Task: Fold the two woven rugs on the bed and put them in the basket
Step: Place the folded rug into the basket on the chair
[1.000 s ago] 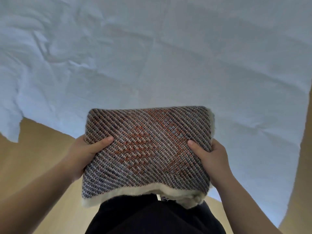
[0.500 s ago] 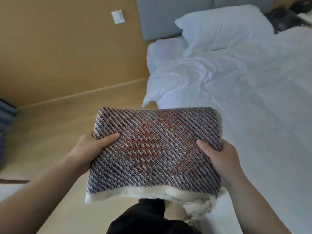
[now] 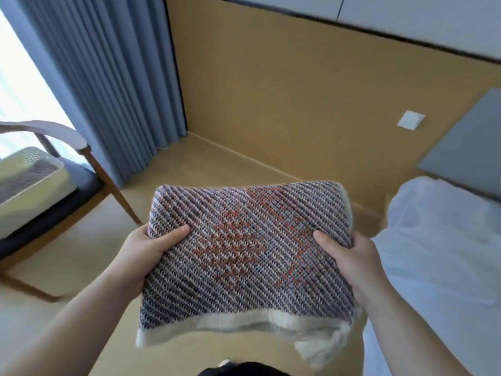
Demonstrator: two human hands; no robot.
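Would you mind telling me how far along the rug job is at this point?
Done: one rug is folded into a compact pad. In hand: the left hand and right hand grip its two sides, carrying it over the floor beside the bed. Left: placing it in the white basket on the chair. The second rug is out of view, so its state is unknown.

Blue curtain (image 3: 108,85) hangs at left beside tan wall (image 3: 284,85) carrying 1 white switch plate (image 3: 411,120); wooden chair (image 3: 89,169) below curtain.
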